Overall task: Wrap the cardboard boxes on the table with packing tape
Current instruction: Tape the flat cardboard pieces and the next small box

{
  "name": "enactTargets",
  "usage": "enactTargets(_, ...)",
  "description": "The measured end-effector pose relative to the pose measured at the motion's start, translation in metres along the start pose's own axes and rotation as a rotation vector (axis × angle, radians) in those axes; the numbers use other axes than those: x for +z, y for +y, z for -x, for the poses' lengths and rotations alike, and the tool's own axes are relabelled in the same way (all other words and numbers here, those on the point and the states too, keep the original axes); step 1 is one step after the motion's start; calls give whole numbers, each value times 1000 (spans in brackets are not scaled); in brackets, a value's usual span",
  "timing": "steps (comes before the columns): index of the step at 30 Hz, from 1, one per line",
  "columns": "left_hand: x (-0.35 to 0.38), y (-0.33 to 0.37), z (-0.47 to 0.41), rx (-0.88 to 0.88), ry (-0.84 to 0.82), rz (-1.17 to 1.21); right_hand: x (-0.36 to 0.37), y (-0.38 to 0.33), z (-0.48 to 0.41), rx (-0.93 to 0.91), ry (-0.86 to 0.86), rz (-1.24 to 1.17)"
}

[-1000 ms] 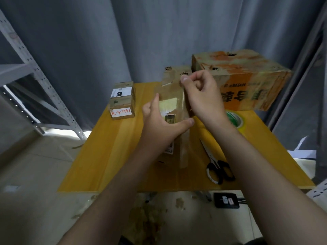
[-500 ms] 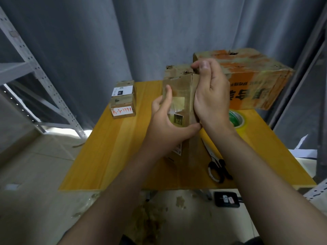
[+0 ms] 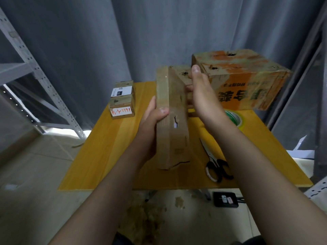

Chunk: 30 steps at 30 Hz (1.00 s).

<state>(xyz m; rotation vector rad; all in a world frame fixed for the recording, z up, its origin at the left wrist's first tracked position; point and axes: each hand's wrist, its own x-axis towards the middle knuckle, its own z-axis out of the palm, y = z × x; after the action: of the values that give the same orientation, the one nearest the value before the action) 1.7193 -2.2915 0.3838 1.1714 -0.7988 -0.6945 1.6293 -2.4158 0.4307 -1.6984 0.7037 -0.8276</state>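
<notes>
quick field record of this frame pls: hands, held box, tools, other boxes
held box: flat cardboard box, stood on edge over the table; contact with it unclear
left hand: grips the box's left side, thumb on the near face
right hand: flat against the box's right side, fingers straight
tape roll: green, on the table behind the right wrist, partly hidden
scissors: lying right of the box, untouched
other boxes: large orange box back right; small labelled box back left

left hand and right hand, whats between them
The flat cardboard box, held upright on edge: the left hand grips its left side and the right hand touches its right face. The head view shows it.
</notes>
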Motion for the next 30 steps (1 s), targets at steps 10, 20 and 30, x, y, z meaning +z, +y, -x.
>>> enactTargets(10, 22, -14, 2, 288, -137, -523, 9, -8, 6, 47, 94, 97)
enactTargets(20, 15, 5, 13, 208, -160, -219, -6, 15, 5, -214, 356, 345)
enactTargets(30, -13, 12, 7, 110, -266, -101, -21, 20, -11, -157, 292, -100)
